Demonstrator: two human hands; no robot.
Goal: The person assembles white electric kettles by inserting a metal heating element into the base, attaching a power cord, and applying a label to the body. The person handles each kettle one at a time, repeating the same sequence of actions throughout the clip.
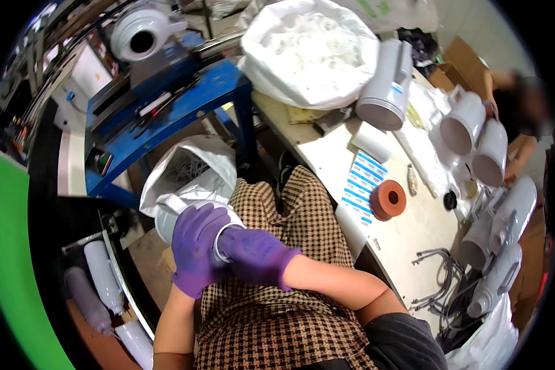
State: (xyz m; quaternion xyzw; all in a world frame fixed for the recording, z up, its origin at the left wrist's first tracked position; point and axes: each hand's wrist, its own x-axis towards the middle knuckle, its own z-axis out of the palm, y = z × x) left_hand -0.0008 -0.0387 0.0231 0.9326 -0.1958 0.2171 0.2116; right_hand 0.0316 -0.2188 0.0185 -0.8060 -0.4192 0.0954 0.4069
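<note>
A pale grey plastic jug-like body with a handle lies over my lap, its round open end turned toward me. My left hand, in a purple glove, lies wrapped over its side with the fingers pointing away. At the opening is my right hand, also in a purple glove. Its fingers reach inside the rim, and the tips are hidden, so whether they grip anything there does not show. Just beyond the jug, a white sack holds thin grey strips.
On the white table to my right are a brown tape roll, a label sheet, dark cables and several grey jugs. A sack of white rings stands behind. A blue metal bench is far left. Another person works at far right.
</note>
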